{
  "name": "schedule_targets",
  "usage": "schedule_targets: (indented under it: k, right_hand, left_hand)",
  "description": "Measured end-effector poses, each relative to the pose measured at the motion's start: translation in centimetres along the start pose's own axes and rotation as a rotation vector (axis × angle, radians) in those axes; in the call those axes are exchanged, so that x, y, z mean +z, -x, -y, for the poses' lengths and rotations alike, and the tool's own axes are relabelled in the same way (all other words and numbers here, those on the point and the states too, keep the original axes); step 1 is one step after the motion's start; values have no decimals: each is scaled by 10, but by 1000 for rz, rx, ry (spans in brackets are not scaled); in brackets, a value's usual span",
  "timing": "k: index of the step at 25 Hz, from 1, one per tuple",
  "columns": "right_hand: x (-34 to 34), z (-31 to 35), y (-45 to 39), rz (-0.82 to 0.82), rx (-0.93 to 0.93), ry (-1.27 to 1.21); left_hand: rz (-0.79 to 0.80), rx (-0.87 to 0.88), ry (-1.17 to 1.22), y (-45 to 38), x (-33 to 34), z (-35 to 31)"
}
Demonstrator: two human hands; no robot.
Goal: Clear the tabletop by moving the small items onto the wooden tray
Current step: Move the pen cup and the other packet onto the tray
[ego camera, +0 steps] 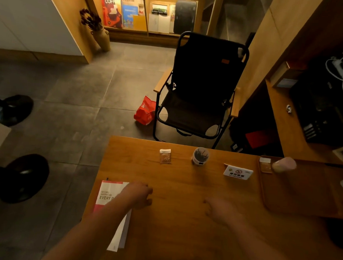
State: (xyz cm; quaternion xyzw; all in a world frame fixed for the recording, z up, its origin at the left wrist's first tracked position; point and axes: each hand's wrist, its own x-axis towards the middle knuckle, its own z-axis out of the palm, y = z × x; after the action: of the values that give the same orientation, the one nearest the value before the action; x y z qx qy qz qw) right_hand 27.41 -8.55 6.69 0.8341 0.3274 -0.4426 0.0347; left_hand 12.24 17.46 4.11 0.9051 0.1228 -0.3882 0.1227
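On the wooden table (177,238) a small packet (165,156) lies near the far edge. A round cup of dark sticks (200,156) stands to its right. A white no-smoking sign (238,172) sits further right. The wooden tray (301,202) lies at the table's right end, with another small packet (265,164) and a pale rounded object (285,164) at its far corner. My left hand (139,195) rests beside a red-and-white booklet (112,202), fingers curled, holding nothing. My right hand (220,209) hovers over the middle of the table, fingers spread.
A black folding chair (199,91) stands beyond the table's far edge, a red bag (146,112) beside it. A desk with dark equipment (321,109) is at the right. Two black stool bases (23,177) sit on the floor at the left.
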Motion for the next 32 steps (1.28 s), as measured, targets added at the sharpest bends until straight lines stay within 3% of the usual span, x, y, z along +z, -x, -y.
schedule_targets:
  k: [6,11,20,26,32]
  right_hand:
    - [-32,2,-32,-438,19,177]
    - [-46,-2,-64,-617,22,141]
    - [-56,-16,-114,-564,-43,7]
    - [-55,-25,-136,-570,-94,-50]
    - [-50,-24,-143,-583,-84,-155]
  left_hand:
    - [-45,-36,48,-42,-42,14]
    - [-251,-41,-18,-80,-68,18]
    - [-289,-107,52,-138,-71,9]
    - [-423,-104,67,-145,-60,4]
    - [-458,-138,265,-146,-57,1]
